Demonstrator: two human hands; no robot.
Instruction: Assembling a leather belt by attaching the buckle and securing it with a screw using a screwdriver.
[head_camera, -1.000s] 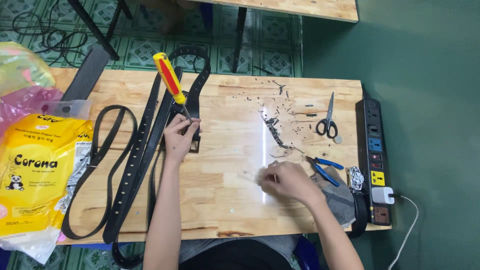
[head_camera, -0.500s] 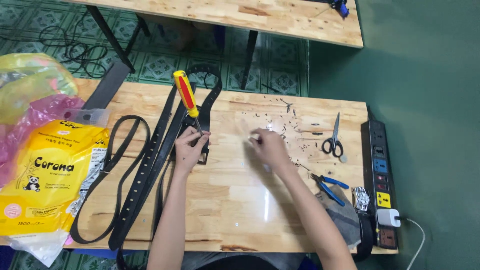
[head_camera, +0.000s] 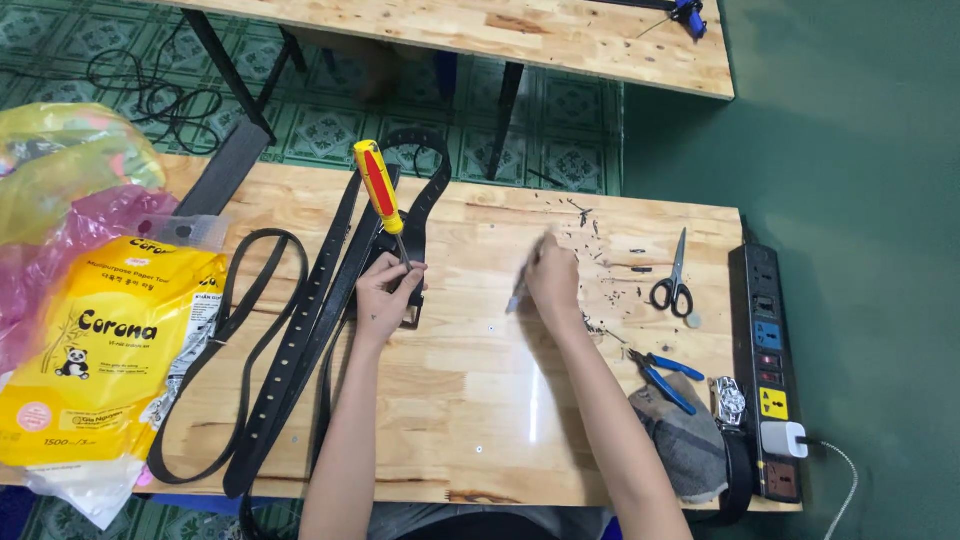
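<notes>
Head view, looking down on a wooden worktable (head_camera: 470, 400), read from the near edge toward the far one. Both forearms enter from the lower centre of the frame. At lower right lie a grey cloth (head_camera: 690, 440), blue-handled pliers (head_camera: 668, 378) and a black power strip (head_camera: 768, 370) along the right edge. At lower left, a yellow package (head_camera: 100, 350) with a panda print rests on plastic bags.

Left hand (head_camera: 385, 290), centre of the frame: fingers closed around the shaft of a screwdriver (head_camera: 383, 200) with a yellow and red handle. Its long axis runs up and slightly left from the fist, handle uppermost, tip down at a dark belt buckle (head_camera: 405, 295) under the fingers. The black belts (head_camera: 300, 340), punched with holes, stretch diagonally from lower left up toward the table's far edge.

Right hand (head_camera: 550, 275), just right of centre: fingers pinched on a small slim object (head_camera: 518, 295); what it is cannot be told. It lies apart from the buckle, to its right; the left hand is the nearer to the buckle.

Beyond: dark scraps (head_camera: 585, 225) and black-handled scissors (head_camera: 675, 280) at upper right.
</notes>
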